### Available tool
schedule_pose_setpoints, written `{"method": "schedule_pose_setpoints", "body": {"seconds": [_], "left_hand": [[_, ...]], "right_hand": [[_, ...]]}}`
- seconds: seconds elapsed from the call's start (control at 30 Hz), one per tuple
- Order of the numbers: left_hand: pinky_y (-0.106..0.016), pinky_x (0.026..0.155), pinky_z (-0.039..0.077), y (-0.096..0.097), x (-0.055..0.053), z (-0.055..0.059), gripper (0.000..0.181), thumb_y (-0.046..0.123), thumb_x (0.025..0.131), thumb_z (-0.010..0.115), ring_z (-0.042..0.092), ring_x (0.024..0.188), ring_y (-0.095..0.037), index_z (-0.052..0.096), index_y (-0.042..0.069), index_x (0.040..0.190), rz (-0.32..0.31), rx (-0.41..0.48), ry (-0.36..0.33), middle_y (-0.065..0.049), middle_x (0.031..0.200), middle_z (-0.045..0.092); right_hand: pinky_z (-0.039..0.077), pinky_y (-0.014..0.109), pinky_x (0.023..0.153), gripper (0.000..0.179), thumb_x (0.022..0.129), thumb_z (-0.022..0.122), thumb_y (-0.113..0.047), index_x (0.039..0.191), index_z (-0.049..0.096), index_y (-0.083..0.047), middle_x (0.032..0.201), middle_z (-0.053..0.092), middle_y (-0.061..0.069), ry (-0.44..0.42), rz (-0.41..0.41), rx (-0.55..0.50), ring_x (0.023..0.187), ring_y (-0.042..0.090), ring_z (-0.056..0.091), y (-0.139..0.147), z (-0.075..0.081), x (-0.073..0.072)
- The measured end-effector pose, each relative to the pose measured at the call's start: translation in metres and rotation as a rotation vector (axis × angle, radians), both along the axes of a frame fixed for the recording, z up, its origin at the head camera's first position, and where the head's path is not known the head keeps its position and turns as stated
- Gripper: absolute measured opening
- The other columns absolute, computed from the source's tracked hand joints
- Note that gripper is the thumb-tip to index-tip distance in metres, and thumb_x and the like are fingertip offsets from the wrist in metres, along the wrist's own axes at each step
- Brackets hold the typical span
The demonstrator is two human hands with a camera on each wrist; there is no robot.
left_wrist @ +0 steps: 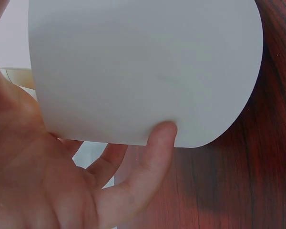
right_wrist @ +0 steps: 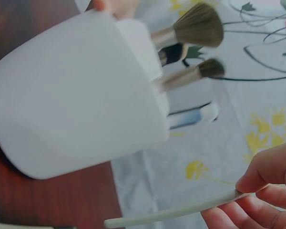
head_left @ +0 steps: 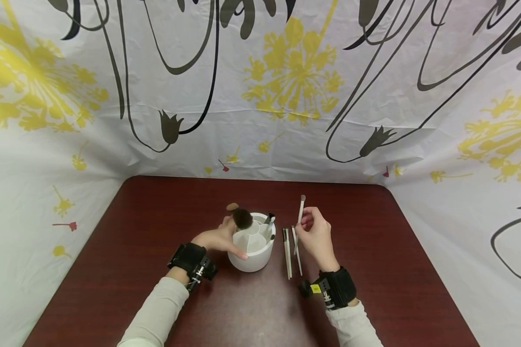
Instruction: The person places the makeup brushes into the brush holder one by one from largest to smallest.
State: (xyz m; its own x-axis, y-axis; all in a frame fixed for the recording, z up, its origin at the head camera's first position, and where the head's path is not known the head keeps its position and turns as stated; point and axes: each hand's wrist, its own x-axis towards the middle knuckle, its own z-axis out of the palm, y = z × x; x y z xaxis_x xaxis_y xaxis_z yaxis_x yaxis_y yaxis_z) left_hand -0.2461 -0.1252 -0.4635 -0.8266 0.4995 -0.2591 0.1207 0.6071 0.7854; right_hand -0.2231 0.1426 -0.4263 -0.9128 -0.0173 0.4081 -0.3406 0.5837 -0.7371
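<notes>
In the head view, the left hand (head_left: 217, 239) has its grip spread round the side of a round white plastic holder with inner compartments (head_left: 253, 262), which stands on the dark red-brown wood-grained surface (head_left: 156, 212). The left wrist view adds what that angle lacks: a fingertip (left_wrist: 163, 132) pressed against the smooth outer wall. The right hand (head_left: 316, 234), its grip closed to a pinch, holds a slim white-handled makeup brush (head_left: 301, 210) just right of the holder, bristles up. Only the head view shows those bristles; the right wrist view gives instead the handle's lower end, clear of the fingers. It also separates the brown-bristled brushes (right_wrist: 200, 26) and a blue-and-white flat tool (right_wrist: 193, 117) standing in the holder. Slim pale-handled brushes (head_left: 289, 258) lie between holder and right hand.
</notes>
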Motion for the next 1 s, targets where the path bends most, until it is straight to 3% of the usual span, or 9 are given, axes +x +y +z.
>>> {"method": "schedule_pose_setpoints", "body": {"seconds": [0.27,0.5,0.73,1.0], "left_hand": [[-0.063,0.100,0.012,0.000,-0.001,0.000,0.112,0.036,0.058,0.084,0.005,0.130,-0.046,0.011,0.020,0.142,0.003,0.007,-0.002,-0.024,0.143,0.004],[-0.063,0.100,0.011,0.000,0.000,0.001,0.114,0.035,0.058,0.083,0.003,0.130,-0.046,0.009,0.021,0.143,0.003,0.004,-0.015,-0.023,0.143,0.002],[-0.061,0.100,0.013,0.001,0.001,0.001,0.111,0.036,0.058,0.083,0.009,0.129,-0.044,0.012,0.019,0.142,0.000,-0.002,0.004,-0.022,0.140,0.010],[-0.063,0.100,0.012,0.000,0.001,0.002,0.113,0.036,0.058,0.083,0.007,0.129,-0.047,0.010,0.021,0.143,0.003,-0.002,-0.010,-0.023,0.142,0.005]], "right_hand": [[0.045,0.025,0.057,0.029,0.072,0.061,0.008,0.099,0.053,-0.001,0.079,0.059,0.009,0.073,0.014,-0.040,0.070,0.019,0.057,-0.007,0.013,0.003],[0.048,0.024,0.059,0.028,0.075,0.058,0.008,0.100,0.051,-0.002,0.082,0.058,0.009,0.094,0.040,-0.099,0.071,0.016,0.058,-0.013,0.022,0.006],[0.048,0.022,0.060,0.026,0.077,0.058,0.008,0.100,0.050,-0.002,0.083,0.058,0.010,0.111,0.051,-0.114,0.072,0.017,0.058,-0.017,0.027,0.006],[0.048,0.022,0.060,0.025,0.077,0.061,0.008,0.098,0.051,-0.001,0.082,0.058,0.011,0.119,0.069,-0.135,0.072,0.019,0.060,-0.021,0.032,0.005]]}}
